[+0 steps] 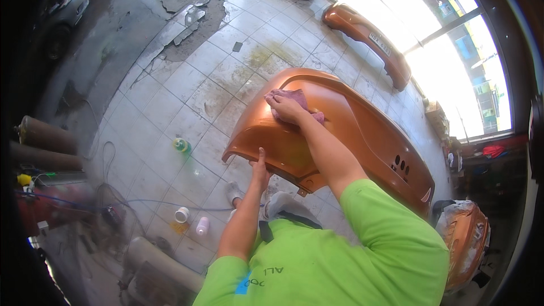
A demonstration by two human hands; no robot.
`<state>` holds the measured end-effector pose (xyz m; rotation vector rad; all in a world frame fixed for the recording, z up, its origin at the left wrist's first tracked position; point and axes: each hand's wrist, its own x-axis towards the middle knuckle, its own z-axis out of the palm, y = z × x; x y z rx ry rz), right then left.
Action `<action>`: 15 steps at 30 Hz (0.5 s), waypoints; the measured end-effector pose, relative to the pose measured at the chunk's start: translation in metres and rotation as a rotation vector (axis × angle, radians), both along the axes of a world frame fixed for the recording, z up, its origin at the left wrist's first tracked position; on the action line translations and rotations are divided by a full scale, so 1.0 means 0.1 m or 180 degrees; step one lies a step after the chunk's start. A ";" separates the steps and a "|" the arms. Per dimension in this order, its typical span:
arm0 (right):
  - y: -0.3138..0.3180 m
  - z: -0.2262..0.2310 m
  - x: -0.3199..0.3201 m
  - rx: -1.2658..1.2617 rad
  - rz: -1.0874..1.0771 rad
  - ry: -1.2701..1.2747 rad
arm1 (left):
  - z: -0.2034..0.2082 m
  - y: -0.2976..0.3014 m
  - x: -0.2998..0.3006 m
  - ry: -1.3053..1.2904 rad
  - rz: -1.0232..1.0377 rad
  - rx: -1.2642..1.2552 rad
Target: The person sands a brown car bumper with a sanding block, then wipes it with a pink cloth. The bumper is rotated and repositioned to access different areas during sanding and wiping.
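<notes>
A large glossy copper-orange car body panel lies in front of me, raised off the floor, its rounded end toward the left. My right hand is closed on a crumpled pinkish-purple cloth and presses it on the panel's upper surface near that end. At the near lower edge, my left hand grips the panel, thumb up along the edge and fingers partly hidden behind it. Three dark oval holes show at the panel's right part. What supports the panel is hidden beneath it.
On the tiled floor to the left stand a green-capped bottle, a white tub and a pinkish bottle. A blue hose runs past them. Another orange bumper lies by the window; a partly masked orange part stands right.
</notes>
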<state>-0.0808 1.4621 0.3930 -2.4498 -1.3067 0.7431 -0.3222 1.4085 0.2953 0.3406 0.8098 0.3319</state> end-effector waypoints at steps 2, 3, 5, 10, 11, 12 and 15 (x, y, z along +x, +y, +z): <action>-0.06 -0.01 0.01 -0.0235 0.0090 0.0424 | -0.04 0.04 -0.07 0.0080 -0.0013 -0.0052; -0.18 0.01 0.06 -0.0353 0.0097 0.0624 | -0.05 0.03 -0.08 0.0105 -0.0061 -0.0086; -0.51 0.04 0.10 -0.0558 0.0361 0.0170 | -0.12 0.01 -0.06 0.0175 -0.0092 0.0010; -1.61 0.55 -0.12 -0.0293 0.0164 -0.0450 | -0.24 0.02 0.02 0.0251 -0.0130 0.0203; -1.91 0.53 -0.21 0.0014 0.0103 -0.0837 | -0.25 0.03 0.03 0.0220 -0.0119 0.0216; -2.18 0.58 -0.26 -0.0086 0.0023 -0.1083 | -0.21 0.04 0.02 -0.0006 -0.0279 0.0115; -2.92 0.72 -0.33 -0.0238 -0.0256 -0.1695 | -0.09 0.04 0.05 -0.0068 -0.0083 0.0078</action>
